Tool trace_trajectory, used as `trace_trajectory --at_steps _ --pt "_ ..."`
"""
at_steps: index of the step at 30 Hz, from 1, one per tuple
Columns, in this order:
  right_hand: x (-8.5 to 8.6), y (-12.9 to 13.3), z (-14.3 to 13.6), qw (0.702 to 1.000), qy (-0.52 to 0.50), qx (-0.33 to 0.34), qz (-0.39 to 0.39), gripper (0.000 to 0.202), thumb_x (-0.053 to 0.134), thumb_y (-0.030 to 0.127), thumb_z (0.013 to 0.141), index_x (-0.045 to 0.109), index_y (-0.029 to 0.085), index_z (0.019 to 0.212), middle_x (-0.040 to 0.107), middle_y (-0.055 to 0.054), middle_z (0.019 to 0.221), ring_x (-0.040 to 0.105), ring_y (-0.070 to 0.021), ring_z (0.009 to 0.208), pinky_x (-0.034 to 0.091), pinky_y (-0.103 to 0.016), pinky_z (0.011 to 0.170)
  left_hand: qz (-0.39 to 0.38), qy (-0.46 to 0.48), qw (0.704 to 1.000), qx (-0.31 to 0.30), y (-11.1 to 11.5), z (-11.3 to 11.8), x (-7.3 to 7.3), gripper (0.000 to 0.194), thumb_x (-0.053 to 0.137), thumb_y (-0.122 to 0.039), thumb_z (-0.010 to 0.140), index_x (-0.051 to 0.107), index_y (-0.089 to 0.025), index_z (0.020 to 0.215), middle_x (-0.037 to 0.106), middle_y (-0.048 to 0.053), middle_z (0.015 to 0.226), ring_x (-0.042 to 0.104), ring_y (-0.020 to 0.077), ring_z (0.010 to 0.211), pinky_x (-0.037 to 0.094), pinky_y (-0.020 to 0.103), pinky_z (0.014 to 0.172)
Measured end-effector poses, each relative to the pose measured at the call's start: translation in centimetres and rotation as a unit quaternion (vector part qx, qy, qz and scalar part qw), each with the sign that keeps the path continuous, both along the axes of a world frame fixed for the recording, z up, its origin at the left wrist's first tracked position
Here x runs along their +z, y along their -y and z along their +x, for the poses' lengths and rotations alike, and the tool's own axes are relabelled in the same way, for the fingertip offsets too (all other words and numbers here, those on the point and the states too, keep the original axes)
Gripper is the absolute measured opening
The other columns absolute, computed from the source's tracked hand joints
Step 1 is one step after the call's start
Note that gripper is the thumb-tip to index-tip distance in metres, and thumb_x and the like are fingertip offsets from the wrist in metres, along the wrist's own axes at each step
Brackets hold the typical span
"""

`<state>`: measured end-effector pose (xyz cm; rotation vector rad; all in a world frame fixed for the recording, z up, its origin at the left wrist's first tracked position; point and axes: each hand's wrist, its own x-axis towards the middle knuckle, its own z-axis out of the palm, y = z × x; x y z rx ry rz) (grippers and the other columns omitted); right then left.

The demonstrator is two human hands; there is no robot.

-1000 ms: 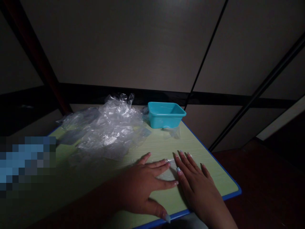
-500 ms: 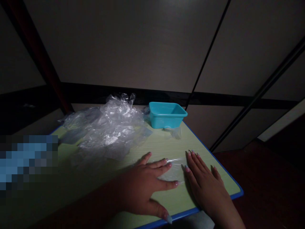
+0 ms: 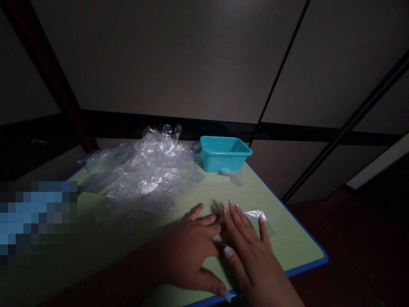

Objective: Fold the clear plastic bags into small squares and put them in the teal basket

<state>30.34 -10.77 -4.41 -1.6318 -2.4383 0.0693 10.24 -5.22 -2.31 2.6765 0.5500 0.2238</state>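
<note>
On the pale green table top (image 3: 303, 243), my left hand (image 3: 194, 247) lies palm down with its fingers spread. My right hand (image 3: 251, 251) is beside it, palm down, its fingers stretched out and reaching over the tips of my left fingers. Both hands are open. A thin clear plastic piece (image 3: 256, 214) is partly under my right hand and shows past its fingers; how far it runs beneath the hands is hidden.
A crumpled heap of clear plastic (image 3: 153, 166) covers the table's back left. A turquoise basket (image 3: 223, 162) stands at the back, with a small clear plastic piece (image 3: 234, 177) before it. Dark panels (image 3: 191, 64) rise behind.
My right hand has moved left, onto the plastic and against my left fingertips. A shiny crumpled part of the plastic now shows right of it. My left hand has stayed in place.
</note>
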Motion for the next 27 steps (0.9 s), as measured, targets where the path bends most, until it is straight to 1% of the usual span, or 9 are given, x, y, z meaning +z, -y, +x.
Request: trace_trajectory --at_steps 2,5,8,12,16,20,24,27 --pt "0.1 -0.2 -0.8 1.000 0.004 0.000 -0.019 0.055 0.024 0.042 0.097 0.008 0.026 0.148 0.012 -0.001 0.152 0.010 -0.0213 0.140 0.013 -0.057 0.110 0.007 -0.001 1.000 0.001 0.1 0.1 0.1 0.060 0.054 -0.066 0.080 0.058 -0.025 0.124 0.031 0.012 0.149 0.020 0.0344 0.138 -0.004 0.059 0.109" --pt "0.3 -0.5 -1.0 0.999 0.012 -0.015 -0.043 0.054 0.023 0.041 0.097 0.011 0.024 0.147 0.013 0.000 0.152 0.012 -0.0191 0.140 0.016 -0.054 0.111 0.002 -0.004 1.000 0.000 0.1 0.1 0.3 0.061 0.053 -0.065 0.081 0.056 -0.025 0.126 0.028 0.013 0.150 0.015 0.0334 0.139 -0.004 0.060 0.109" --pt "0.5 -1.0 -0.6 0.998 0.021 -0.030 -0.058 0.053 0.020 0.040 0.097 0.014 0.023 0.147 0.015 0.001 0.151 0.015 -0.0181 0.139 0.017 -0.053 0.111 -0.010 -0.007 1.000 -0.004 0.1 0.1 0.3 0.066 0.053 -0.067 0.080 0.049 -0.027 0.133 0.022 0.013 0.152 0.012 0.0349 0.140 -0.004 0.064 0.106" --pt "0.5 -1.6 0.5 0.994 0.037 -0.078 -0.073 0.052 0.019 0.039 0.097 0.019 0.021 0.146 0.019 0.000 0.150 0.016 -0.0185 0.139 0.020 -0.052 0.111 -0.020 -0.007 1.000 -0.007 0.0 0.0 0.1 0.071 0.051 -0.068 0.080 0.039 -0.031 0.140 0.023 0.011 0.152 0.013 0.0362 0.139 -0.003 0.066 0.105" --pt "0.2 -2.0 1.8 0.989 0.046 -0.124 -0.064 0.052 0.018 0.041 0.097 0.020 0.023 0.146 0.020 0.001 0.151 0.015 -0.0187 0.139 0.021 -0.052 0.110 -0.024 -0.007 1.000 -0.006 -0.1 -0.1 0.0 0.075 0.053 -0.068 0.079 0.031 -0.035 0.143 0.019 0.010 0.152 0.009 0.0362 0.139 -0.004 0.066 0.104" --pt "-0.3 -2.1 2.9 0.982 0.064 -0.168 -0.053 0.053 0.017 0.042 0.096 0.018 0.024 0.146 0.017 0.001 0.152 0.013 -0.0197 0.140 0.022 -0.053 0.109 -0.028 0.008 1.000 -0.012 -0.1 -0.2 0.1 0.074 0.054 -0.067 0.079 0.032 -0.034 0.142 0.018 0.011 0.152 0.017 0.0357 0.138 -0.003 0.064 0.106" --pt "-0.7 -2.2 3.5 0.979 0.078 -0.183 -0.042 0.055 0.020 0.042 0.095 0.018 0.023 0.147 0.018 0.000 0.152 0.015 -0.0201 0.139 0.022 -0.054 0.109 -0.032 0.010 0.999 -0.015 -0.2 -0.3 0.0 0.075 0.054 -0.067 0.079 0.032 -0.034 0.142 0.017 0.011 0.152 0.018 0.0359 0.138 -0.004 0.064 0.105" --pt "-0.7 -2.3 3.5 0.977 0.087 -0.189 -0.040 0.055 0.020 0.042 0.095 0.018 0.023 0.147 0.017 0.000 0.152 0.014 -0.0198 0.140 0.022 -0.054 0.109 -0.033 0.008 0.999 -0.016 -0.2 -0.3 0.1 0.074 0.054 -0.067 0.079 0.032 -0.034 0.142 0.017 0.011 0.152 0.017 0.0356 0.138 -0.005 0.064 0.105"
